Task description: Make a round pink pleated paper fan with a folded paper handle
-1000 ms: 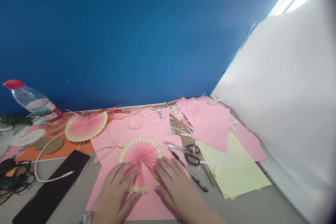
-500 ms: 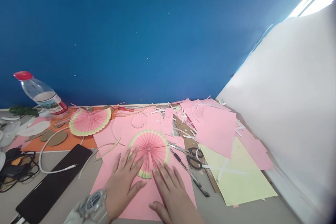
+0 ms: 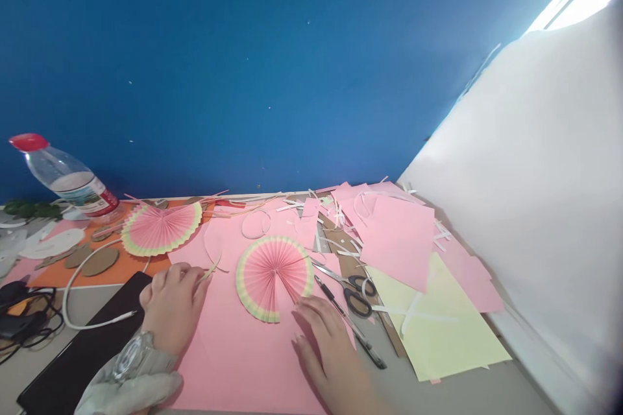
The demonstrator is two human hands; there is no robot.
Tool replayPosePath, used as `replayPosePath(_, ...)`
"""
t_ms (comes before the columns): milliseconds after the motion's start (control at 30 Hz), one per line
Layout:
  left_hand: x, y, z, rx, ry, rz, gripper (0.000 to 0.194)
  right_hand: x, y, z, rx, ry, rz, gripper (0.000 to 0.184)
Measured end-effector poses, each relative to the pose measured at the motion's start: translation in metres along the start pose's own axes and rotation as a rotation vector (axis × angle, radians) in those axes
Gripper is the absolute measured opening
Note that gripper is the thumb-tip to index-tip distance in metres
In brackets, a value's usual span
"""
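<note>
A pleated paper fan (image 3: 265,272), pink with a pale yellow-green rim, lies spread on pink paper (image 3: 248,363). It makes nearly a full circle, with a wedge-shaped gap at its lower right. Left of it, my left hand (image 3: 172,301) is closed, thumb and fingertips on a thin curved paper strip (image 3: 209,270). How much of the strip lies inside the fingers is hidden. My right hand (image 3: 326,343) rests open, its fingertips at the fan's lower right edge. Just beyond those fingers are a pen (image 3: 350,322) and black-handled scissors (image 3: 357,295).
Another pleated fan (image 3: 163,230) sits on orange paper (image 3: 160,266) with cardboard discs (image 3: 100,262). A phone (image 3: 92,343), white cable (image 3: 68,295) and tilted bottle (image 3: 73,181) are at left. Pink sheets (image 3: 399,240), scraps and a yellow sheet (image 3: 452,337) spread at right, beside a white wall.
My left hand has left the fan, moved left and closed on the paper strip. My right hand has shifted slightly right and down, to the fan's edge.
</note>
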State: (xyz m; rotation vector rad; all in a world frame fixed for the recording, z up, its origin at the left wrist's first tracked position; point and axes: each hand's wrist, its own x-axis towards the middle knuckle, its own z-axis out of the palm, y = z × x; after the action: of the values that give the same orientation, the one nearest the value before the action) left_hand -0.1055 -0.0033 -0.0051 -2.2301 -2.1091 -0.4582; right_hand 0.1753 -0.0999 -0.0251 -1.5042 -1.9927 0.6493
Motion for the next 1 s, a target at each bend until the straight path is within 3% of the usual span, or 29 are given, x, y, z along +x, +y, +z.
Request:
replayPosePath(233, -0.005, 0.012, -0.005, -0.404, -0.076, 0.079, 0.029, 0.005, -0.006, -0.006, 0.123, 0.026, 0.033, 0.024)
replayPosePath(367, -0.027, 0.046, -0.019, -0.668, -0.338, 0.189, 0.041, 0.005, -0.008, -0.011, 0.242, 0.025, 0.039, 0.023)
replayPosePath(467, -0.046, 0.073, -0.021, -0.761, -0.571, 0.322, 0.038, 0.004, -0.010, -0.013, 0.389, -0.029, 0.027, 0.025)
replayPosePath(600, -0.055, 0.088, -0.016, -0.734, -0.678, 0.391, 0.032, 0.004, -0.007, -0.011, 0.553, 0.002, 0.094, 0.028)
replayPosePath(700, -0.049, 0.078, -0.017, -0.686, -0.670, 0.347, 0.036, 0.007, 0.000, -0.013, 0.613, 0.144, 0.188, 0.031)
replayPosePath(833, -0.032, 0.038, -0.029, -0.589, -0.582, 0.223, 0.032, 0.010, 0.004, -0.019, 0.651, 0.288, 0.302, 0.028)
replayPosePath(933, -0.025, 0.003, -0.036, -0.358, -0.382, 0.129, 0.028, 0.010, 0.002, -0.020, 0.653, 0.302, 0.330, 0.030)
replayPosePath(1000, -0.023, -0.016, -0.037, -0.262, -0.315, 0.117, 0.029, 0.010, -0.001, -0.018, 0.640, 0.278, 0.324, 0.032)
